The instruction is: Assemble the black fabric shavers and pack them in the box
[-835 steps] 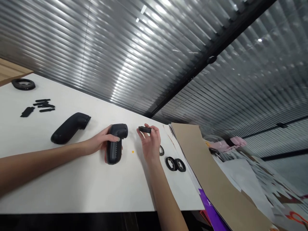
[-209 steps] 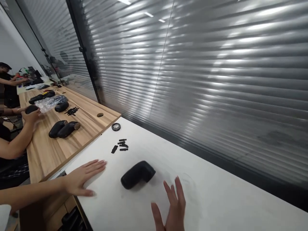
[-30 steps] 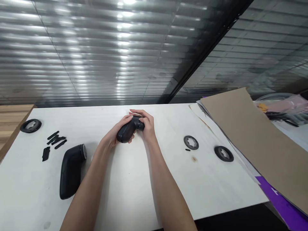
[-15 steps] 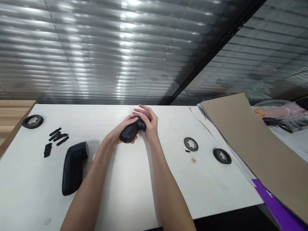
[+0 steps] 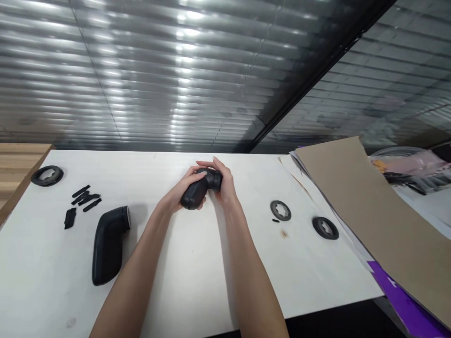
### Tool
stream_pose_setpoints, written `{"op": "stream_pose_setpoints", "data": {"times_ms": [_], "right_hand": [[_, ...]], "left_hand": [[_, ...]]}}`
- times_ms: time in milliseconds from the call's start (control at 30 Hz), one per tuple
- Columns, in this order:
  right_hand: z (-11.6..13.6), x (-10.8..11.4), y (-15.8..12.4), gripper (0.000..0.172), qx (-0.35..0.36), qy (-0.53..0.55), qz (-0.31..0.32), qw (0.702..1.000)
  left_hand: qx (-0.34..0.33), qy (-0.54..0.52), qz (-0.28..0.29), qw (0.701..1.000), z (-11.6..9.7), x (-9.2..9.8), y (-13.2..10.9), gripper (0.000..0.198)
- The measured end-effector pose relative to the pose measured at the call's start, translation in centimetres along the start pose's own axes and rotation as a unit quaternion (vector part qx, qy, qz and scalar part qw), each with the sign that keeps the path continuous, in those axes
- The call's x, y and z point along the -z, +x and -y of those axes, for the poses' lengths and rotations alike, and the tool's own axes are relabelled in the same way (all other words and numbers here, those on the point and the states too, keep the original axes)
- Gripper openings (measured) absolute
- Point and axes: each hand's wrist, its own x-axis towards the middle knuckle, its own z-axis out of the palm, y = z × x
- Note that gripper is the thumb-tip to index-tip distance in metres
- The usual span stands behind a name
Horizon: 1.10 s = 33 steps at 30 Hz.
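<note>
The person's two hands are held close together in front of the body, and both of them are closed around one same held piece. The left hand [image 5: 181, 195] comes from the lower left, and its fingers [image 5: 195, 170] curve over the top. The right hand [image 5: 226, 185] stands more upright, with its fingers [image 5: 219, 164] bent toward the left, very near the other hand. Both wrists are bent only a little. The left forearm [image 5: 132, 277] and the right forearm [image 5: 248, 277] rise from the bottom of the view and come together toward the hands.
</note>
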Motion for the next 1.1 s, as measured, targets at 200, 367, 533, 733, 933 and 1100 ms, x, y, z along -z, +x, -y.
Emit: {"op": "stream_pose_setpoints", "data": {"times_ms": [200,367,533,733,933,1100], "right_hand": [[-0.1,-0.3,0.0,0.037,0.025,-0.003,-0.034,0.999],[-0.4,-0.2,0.3,0.030,0.061,-0.030,-0.020,0.998],[-0.6,-0.1,0.3,0.030,0.096,-0.052,0.007,0.994],[-0.7,0.0,0.3,0.032,0.122,-0.088,0.015,0.989],[-0.4,-0.3,-0.3,0.030,0.158,-0.108,0.021,0.981],[-0.5,-0.2,-0.6,0.031,0.175,-0.143,0.030,0.974]], "left_hand": [[0.007,-0.031,0.004,0.999,0.6,-0.2,0.4,0.059],[0.007,-0.065,-0.015,0.998,1.1,0.1,0.7,0.054],[0.021,-0.088,-0.012,0.996,1.2,0.5,0.8,0.050],[0.021,-0.102,0.005,0.995,1.3,0.9,0.8,0.052],[0.010,-0.093,0.041,0.995,0.7,1.0,0.4,0.067],[0.018,-0.088,0.048,0.995,0.3,1.2,0.3,0.067]]}}
